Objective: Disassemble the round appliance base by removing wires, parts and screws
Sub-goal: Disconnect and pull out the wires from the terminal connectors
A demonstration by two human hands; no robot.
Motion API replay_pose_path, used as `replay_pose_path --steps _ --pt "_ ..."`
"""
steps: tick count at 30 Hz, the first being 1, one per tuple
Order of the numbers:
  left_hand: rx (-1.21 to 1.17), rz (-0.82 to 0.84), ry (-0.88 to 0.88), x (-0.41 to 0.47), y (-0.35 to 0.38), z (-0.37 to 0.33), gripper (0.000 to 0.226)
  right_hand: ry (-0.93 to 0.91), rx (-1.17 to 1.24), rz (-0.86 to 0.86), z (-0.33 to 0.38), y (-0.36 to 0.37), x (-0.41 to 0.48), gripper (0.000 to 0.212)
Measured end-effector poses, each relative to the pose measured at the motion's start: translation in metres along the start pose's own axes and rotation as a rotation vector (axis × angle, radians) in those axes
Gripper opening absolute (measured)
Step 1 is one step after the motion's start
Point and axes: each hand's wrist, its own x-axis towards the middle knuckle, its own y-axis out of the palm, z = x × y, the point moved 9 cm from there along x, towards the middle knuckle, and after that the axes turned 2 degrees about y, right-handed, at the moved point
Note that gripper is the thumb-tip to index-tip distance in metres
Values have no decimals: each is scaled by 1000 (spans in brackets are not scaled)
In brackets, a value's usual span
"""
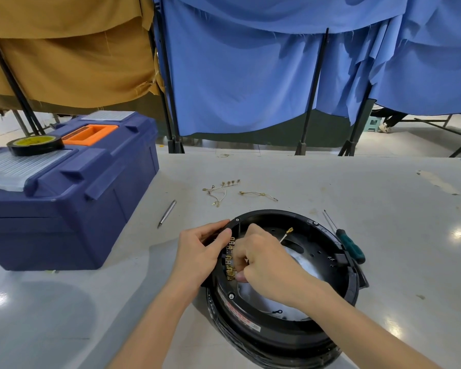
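- Right hand: reaches into the left side of the round appliance base, with fingers and thumb curled in tight against the row of brass terminals. The knuckles hide the contact, so I cannot tell whether a terminal is actually pinched.
- Left hand: grips the left rim of the base, with the fingers wrapped over the edge just beside the terminal row.
- Base: black, open side up, on the grey table directly in front of the person. There is a screw head in the near-left rim.
- One loose wire with a brass spade end sticks up inside the base, just past the right hand.
- Green-handled screwdriver: lies on the table touching the right edge of the base, shaft pointing away.
- Two bundles of removed wires: on the table beyond the base, clear of it.
- Metal rod: on the table to the left of the base.
- Blue toolbox: far left, lid closed, with a roll of black tape on top.
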Motion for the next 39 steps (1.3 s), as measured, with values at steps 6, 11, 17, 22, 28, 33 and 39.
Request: replay_pose_path --steps 6,11,17,22,28,33,39 --pt "11 1 21 0 -1 -1 23 16 3 -15 0 -3 -1 30" --pt "1 7 4 -1 0 0 21 54 54 60 -12 -12 -8 43" --pt "16 13 -18 -1 -1 1 19 87 128 -115 -25 -35 -14 29" --pt "36 35 9 -5 2 -9 25 50 244 -258 -23 -48 -14 14" --pt "169 55 231 -8 6 -54 37 -35 261 -348 -13 -62 -11 12" --pt "-44 119 171 -5 20 -65 27 -62 327 -447 -8 -80 -10 15" --pt "-201 70 127 6 27 -75 19 -56 466 -396 -10 -91 0 20"
